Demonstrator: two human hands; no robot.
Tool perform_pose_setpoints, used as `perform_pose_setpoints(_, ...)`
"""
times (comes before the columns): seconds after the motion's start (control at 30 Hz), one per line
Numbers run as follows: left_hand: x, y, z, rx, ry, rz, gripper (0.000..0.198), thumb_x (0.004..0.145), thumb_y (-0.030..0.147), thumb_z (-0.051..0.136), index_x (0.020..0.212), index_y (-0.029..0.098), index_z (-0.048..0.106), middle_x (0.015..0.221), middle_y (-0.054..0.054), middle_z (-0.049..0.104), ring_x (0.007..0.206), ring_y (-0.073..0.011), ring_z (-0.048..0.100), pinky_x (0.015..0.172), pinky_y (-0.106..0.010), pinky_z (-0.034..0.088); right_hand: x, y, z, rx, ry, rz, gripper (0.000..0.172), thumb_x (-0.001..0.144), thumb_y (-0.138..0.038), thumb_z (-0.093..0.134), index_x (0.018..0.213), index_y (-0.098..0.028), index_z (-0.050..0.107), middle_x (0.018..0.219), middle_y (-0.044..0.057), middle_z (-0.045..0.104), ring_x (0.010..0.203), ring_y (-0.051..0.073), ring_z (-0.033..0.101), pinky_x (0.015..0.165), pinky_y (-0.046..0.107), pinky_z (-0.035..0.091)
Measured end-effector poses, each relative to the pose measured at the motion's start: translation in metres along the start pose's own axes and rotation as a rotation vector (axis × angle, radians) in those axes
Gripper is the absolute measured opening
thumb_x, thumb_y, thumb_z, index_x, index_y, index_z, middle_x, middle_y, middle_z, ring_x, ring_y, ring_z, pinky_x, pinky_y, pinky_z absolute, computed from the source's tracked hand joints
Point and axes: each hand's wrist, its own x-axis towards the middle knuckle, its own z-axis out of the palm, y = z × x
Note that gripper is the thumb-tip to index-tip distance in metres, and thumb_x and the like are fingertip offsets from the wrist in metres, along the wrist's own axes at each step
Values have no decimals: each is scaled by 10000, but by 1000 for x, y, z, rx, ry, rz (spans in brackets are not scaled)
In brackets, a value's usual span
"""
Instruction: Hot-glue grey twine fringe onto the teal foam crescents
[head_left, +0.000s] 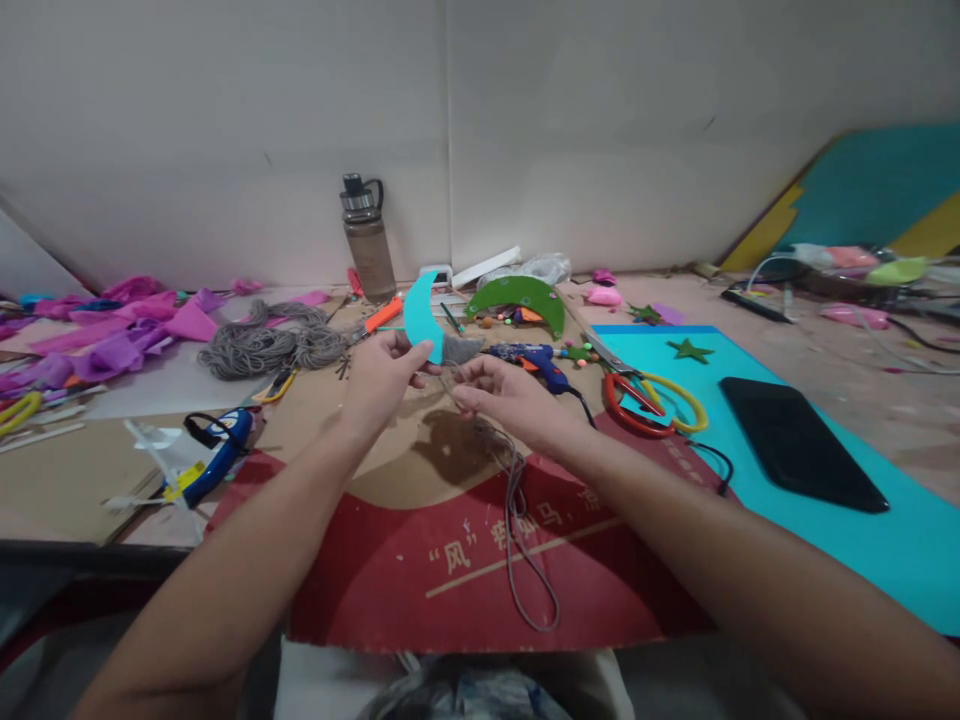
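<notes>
The lower tip of the crescent (420, 312) is hidden behind the left hand (386, 375) and a grey wad (459, 348). The top of the cord (517, 510) vanishes under the right hand (502, 395), which also covers the near end of the glue gun (536, 358). Both forearms are cut off by the lower edge. Far right of the right hand, the clutter (862, 262) is too blurred to name, and the sheet (862, 545) runs off the edge.
</notes>
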Motion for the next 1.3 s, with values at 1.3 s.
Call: perform_pose_setpoints(1.3,-10,-3,12,-140,-383,-53,275,655,264,812,827,149,632,641,4,659,568,-110,624,486,-207,411,3,-15,-35,-288,347,-282,195,778,-330,640,679,-165,672,627,-17,573,603,111,453,627,273,384)
